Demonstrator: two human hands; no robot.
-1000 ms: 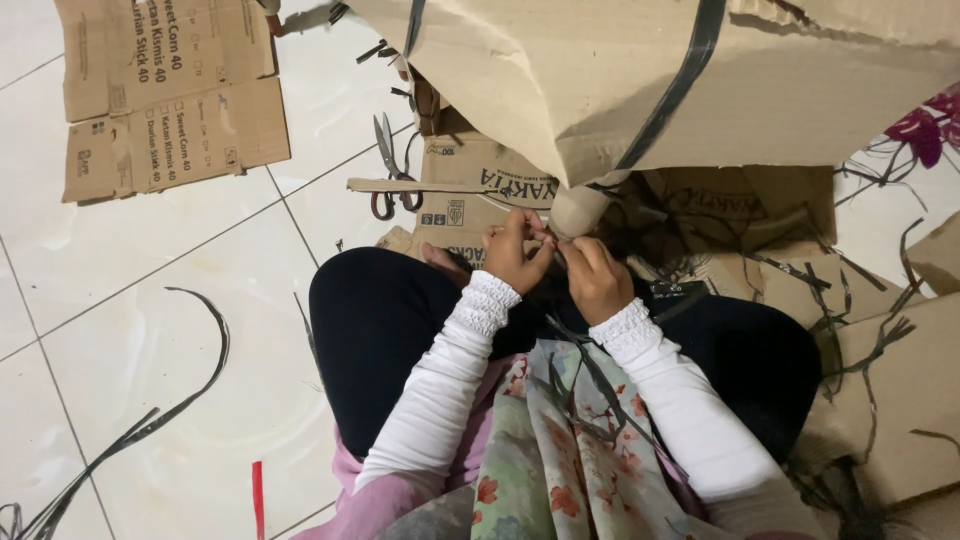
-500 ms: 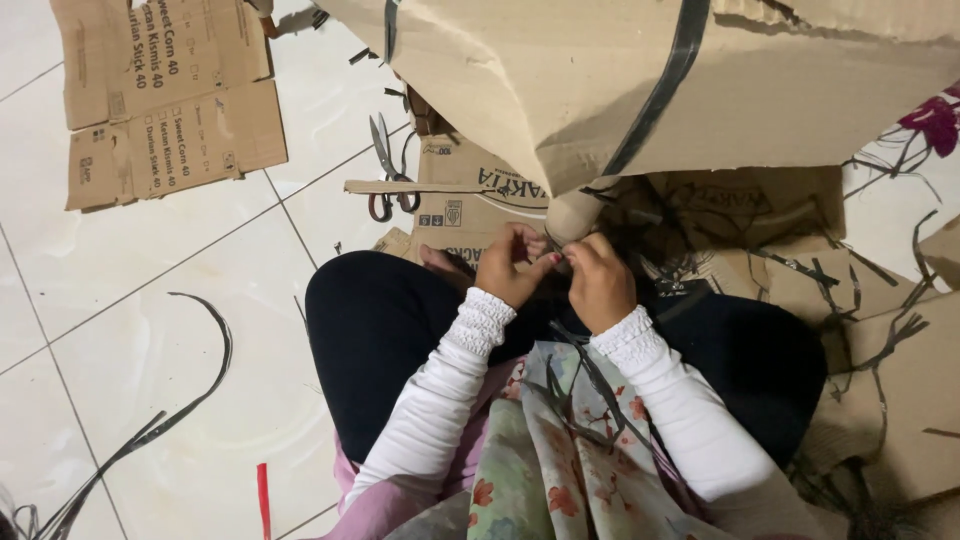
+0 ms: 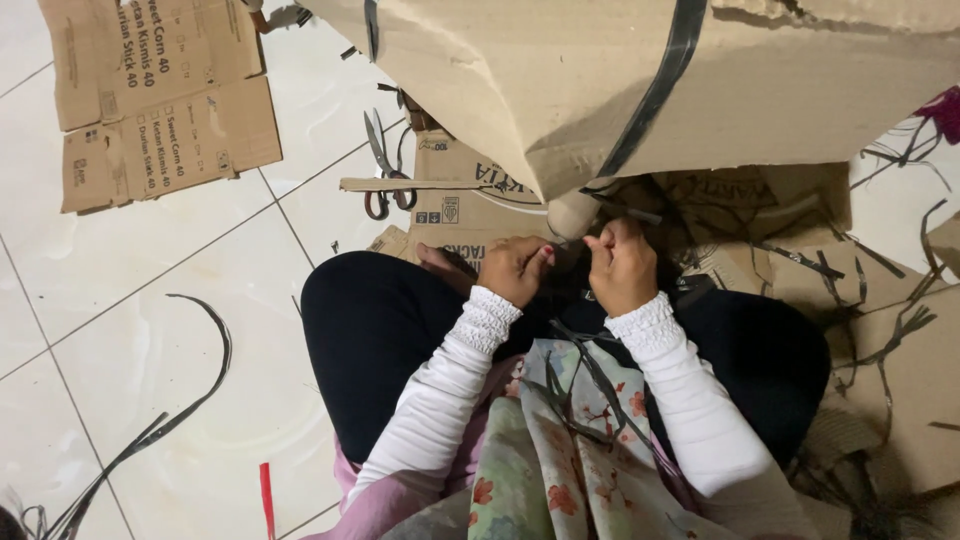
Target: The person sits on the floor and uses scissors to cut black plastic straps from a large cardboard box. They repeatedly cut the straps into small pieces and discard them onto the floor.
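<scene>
Much of the work is hidden: the large cardboard bundle [image 3: 640,90], bound by a black strap [image 3: 655,90], fills the view from twelve to two o'clock and is cut off by the top and right edges, and its lower corner overhangs the hands. The left hand [image 3: 517,268] and the right hand [image 3: 622,266] sit close together just below that corner, near the centre, fingers curled in a closed grip on a thin dark strap end [image 3: 640,214]; exactly how it runs between the fingers is hard to make out against the dark lap. A pale rounded piece [image 3: 572,214] pokes out just above the hands, its kind unclear. More loose dark strips [image 3: 590,385] trail over the flowered cloth toward six o'clock. At eleven o'clock from the hands, scissors [image 3: 385,170] lie on the tiled floor [image 3: 130,290] beside flat cardboard pieces, well apart from both hands; a flattened box [image 3: 160,95] lies at ten o'clock, clipped by the top edge. A curved black strip [image 3: 190,400] lies at eight o'clock. Compared with a second ago, the hands have kept the same place and the same pinch; the bundle sits a little lower over them.
</scene>
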